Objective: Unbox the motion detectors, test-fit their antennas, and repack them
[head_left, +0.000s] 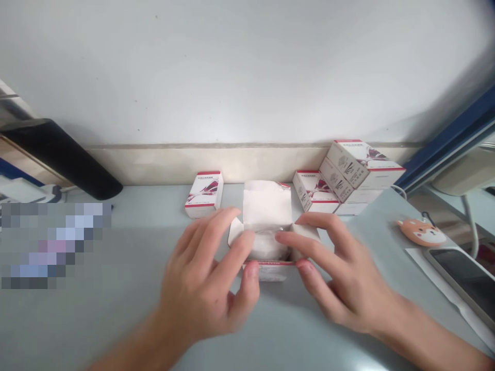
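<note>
On the grey desk [77, 319], the left hand [204, 273] and right hand [340, 273] are both gripping an open white box [268, 265] from either side!

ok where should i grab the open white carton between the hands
Probably by the red-striped front edge of the open white carton, coming from the near side, with the left hand and right hand at its two ends. The raised far flap stands thin and unsupported, so it looks a poorer hold.
</note>
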A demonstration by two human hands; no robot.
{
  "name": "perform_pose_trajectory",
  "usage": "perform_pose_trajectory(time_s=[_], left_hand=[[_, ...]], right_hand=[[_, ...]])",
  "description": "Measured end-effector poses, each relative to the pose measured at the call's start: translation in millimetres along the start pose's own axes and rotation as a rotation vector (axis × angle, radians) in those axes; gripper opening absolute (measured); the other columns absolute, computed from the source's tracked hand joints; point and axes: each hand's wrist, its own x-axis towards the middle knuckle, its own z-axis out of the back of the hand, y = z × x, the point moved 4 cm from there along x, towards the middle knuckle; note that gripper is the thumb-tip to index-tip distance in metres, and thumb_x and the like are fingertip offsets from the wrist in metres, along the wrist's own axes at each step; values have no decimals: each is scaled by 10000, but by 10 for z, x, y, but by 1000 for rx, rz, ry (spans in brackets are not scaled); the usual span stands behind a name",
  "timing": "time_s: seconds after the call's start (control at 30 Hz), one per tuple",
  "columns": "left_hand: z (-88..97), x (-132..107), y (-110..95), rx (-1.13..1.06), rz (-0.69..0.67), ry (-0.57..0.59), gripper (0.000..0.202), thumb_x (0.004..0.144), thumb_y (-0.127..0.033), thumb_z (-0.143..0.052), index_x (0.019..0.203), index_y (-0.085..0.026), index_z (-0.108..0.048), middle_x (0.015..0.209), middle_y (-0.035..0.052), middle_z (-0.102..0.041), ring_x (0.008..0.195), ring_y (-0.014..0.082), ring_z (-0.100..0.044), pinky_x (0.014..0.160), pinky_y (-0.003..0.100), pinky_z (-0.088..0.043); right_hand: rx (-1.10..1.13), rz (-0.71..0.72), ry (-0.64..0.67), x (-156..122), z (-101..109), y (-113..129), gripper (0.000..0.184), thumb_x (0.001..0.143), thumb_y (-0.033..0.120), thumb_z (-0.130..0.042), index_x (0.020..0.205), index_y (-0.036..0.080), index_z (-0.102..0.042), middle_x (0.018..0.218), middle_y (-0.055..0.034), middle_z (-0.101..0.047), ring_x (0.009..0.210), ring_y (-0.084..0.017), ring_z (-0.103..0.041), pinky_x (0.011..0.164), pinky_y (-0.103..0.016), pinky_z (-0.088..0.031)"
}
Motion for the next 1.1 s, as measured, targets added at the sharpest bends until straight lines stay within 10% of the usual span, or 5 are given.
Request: perform_pose_trajectory(time_s=[0.4,0.6,0.77,0.93,1.1], left_hand=[[-80,-36,142,-245,126,8,178,889,-115,-564,1045,-174,-627,1162,132,-563,1005,252,-645,797,381,-535],[-157,-80,177,-476,169,8,394,886,-116,-639,1263,-191,-551,1175,116,-557,1121,262,-589,954,439,-544],[-338,-317,172,-645,381,119,576,921,-151,-688,1426,-259,-434,1277,101,-596,1170,233,-643,980,389,-587],[-405,-375,197,-615,333,-14,594,896,-120,-731,1386,-267,-428,1193,66,-629,1091,211,-684,905,354,-612],[-404,-333,191,-661,279,-119,619,875,-97,-750,1363,-254,-404,1121,36,-619,882,151,-685,755,299,-605]], right_hand=[[149,-152,-92,88,197,-364,298,1050,227,-485,1335,256,-565,1249,-106,-610,1117,-245,-644,960,-417,-549],[-109,-346,343,-3,-101,-668,299,1044,371,-526,1311,259,-603,1233,-106,-696,946,-270,-718,779,-409,-570],[-132,-381,337,-60,-404,-667,319,1026,278,-531,1324,258,-643,1181,-108,-737,1033,-282,-718,894,-433,-568],[-43,-454,125,1,-314,-721,231,1007,240,-561,1182,221,-712,1040,-85,-770,945,-251,-730,862,-410,-572],[108,-391,-355,107,357,-501,399,998,275,-650,1393,266,-592,1168,-81,-731,980,-227,-710,917,-414,-578]])
